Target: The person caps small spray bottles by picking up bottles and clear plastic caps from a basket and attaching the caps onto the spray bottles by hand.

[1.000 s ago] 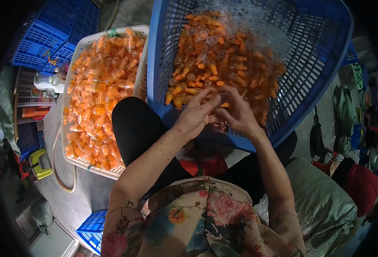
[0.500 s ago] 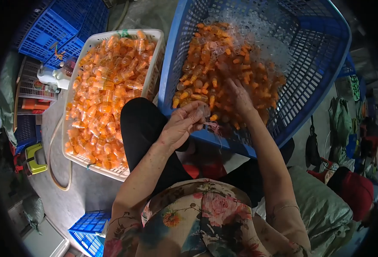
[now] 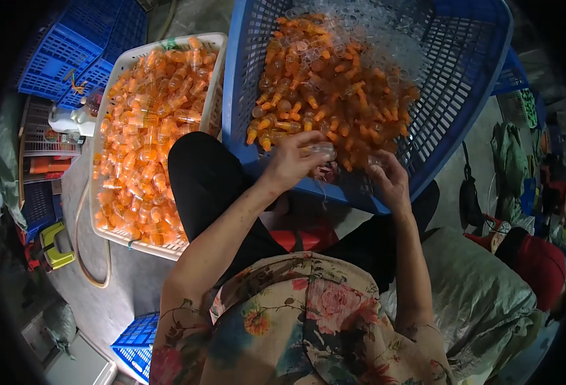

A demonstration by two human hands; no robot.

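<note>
Since the earlier frame, the right hand (image 3: 391, 181) has drawn back over the heap of orange-tipped clear plastic pieces (image 3: 334, 96), fingers bent; what they grip I cannot tell. Just above the frame's centre, the left hand (image 3: 291, 163) pinches a clear plastic cylinder (image 3: 322, 151), long axis roughly level, free end pointing right.

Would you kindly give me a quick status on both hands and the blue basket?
Left hand holding a clear plastic piece. Right hand at blue basket, grip unclear. Orange pieces heaped inside. Nothing visibly blocking either hand.
</note>
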